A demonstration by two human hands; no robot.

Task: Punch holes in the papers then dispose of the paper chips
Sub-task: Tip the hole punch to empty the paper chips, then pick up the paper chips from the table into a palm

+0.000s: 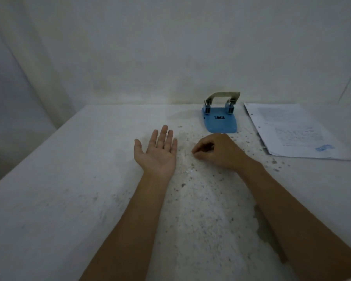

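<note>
A blue hole punch (220,118) with a grey lever stands at the back of the table, lever raised. To its right lies a stack of printed papers (292,130) with holes along the left edge. Small white paper chips (187,170) lie scattered on the table between my hands. My left hand (157,152) rests flat, palm up, fingers apart, with nothing in it. My right hand (217,152) is just right of it, in front of the punch, fingers curled with fingertips pinched together at the table surface. Whether a chip is between the fingertips is too small to tell.
The white speckled table (69,189) runs to a left edge and meets a white cloth-draped wall (130,57) behind. Dark specks and stains dot the surface around the punch and papers.
</note>
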